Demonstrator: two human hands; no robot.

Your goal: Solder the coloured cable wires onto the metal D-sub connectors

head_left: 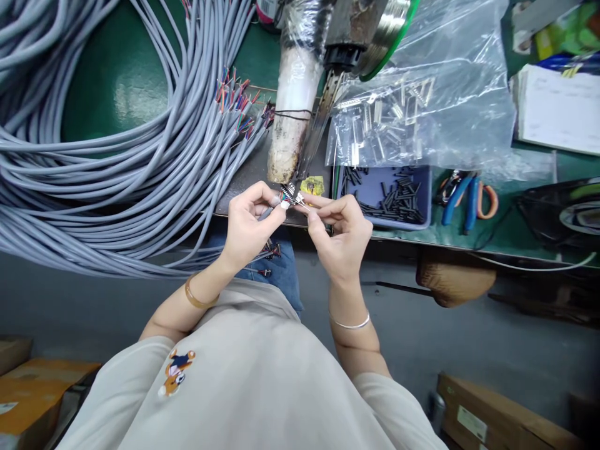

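Note:
Between the thumb and fingers of my left hand [255,219] is a small multi-pin connector [291,192] with coloured wires at the end of a grey cable. My right hand [342,231] pinches a thin, shiny metal tool, which looks like tweezers [304,205], with its tip at the connector. Just above stands a soldering iron [323,119] with a blurred, dark shaft, beside a thick wrapped tube [295,106] with a scorched end. A yellow sponge-like piece [312,185] lies behind my fingers. Finished-looking cable ends with connectors [272,250] rest by my lap.
A large bundle of grey cables [154,150] with stripped ends fills the left. At right are a purple tray [424,215] of small black tubes, a plastic bag [459,119] of metal connector parts, a solder spool [391,37], cutters [462,200] and a paper pad [557,106].

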